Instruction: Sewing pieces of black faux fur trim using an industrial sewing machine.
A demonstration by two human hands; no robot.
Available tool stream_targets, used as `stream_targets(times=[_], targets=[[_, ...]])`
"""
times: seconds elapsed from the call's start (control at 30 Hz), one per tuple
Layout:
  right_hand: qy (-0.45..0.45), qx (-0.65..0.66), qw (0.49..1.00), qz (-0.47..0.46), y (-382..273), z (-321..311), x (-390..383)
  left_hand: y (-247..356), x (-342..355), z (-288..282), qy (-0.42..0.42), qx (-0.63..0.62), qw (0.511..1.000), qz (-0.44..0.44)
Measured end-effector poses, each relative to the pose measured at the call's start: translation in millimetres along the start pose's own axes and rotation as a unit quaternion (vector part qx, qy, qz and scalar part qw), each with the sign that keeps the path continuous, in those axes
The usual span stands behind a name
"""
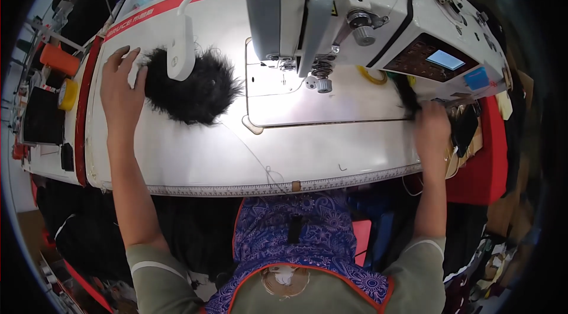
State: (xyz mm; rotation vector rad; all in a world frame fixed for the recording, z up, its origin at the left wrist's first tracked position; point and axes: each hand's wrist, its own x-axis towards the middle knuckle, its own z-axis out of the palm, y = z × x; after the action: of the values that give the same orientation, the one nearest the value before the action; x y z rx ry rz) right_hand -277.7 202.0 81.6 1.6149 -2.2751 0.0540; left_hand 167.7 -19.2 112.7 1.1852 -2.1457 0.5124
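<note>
On the left of the sewing table lies a bundle of black fur point(198, 92). My left hand point(123, 77) rests at its left edge, fingers apart, with the thumb at the fur and nothing gripped. Over at the right, my right hand point(433, 128) is closed on the lower end of a narrow black furry strip point(406, 92), below the sewing machine's control panel point(432, 61). The fingertips there are partly hidden. A lit needle area point(284, 80) of the white sewing machine point(378, 12) stands between my hands.
A white lamp arm point(181, 48) hangs over the fur. Loose thread point(251, 151) trails to the table's front edge, which carries a measuring tape point(248, 188). A yellow ring point(371, 75) lies behind the needle. An orange cup point(59, 60) and yellow tape roll point(68, 95) sit far left.
</note>
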Motion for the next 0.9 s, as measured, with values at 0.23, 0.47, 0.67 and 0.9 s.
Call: stream_targets(times=[0.23,0.47,0.67,0.9], targets=[[-0.054,0.300,0.948,-0.093,-57.2,-90.1,-41.7,144.2,-70.6,-41.2,-0.375,-0.599,0.702,-0.086],[-0.127,0.463,0.843,-0.243,-125.0,-56.6,-41.0,181.0,-78.6,-19.5,-0.232,-0.776,0.421,-0.408],[-0.228,0.700,0.672,-0.081,-113.5,-33.4,-48.4,143.4,-78.7,-10.8,-0.118,-0.804,0.303,-0.499],[-0.184,0.966,0.172,0.059,-126.9,-5.9,-62.9,146.6,-85.8,6.2,-0.152,-0.780,0.304,-0.525]])
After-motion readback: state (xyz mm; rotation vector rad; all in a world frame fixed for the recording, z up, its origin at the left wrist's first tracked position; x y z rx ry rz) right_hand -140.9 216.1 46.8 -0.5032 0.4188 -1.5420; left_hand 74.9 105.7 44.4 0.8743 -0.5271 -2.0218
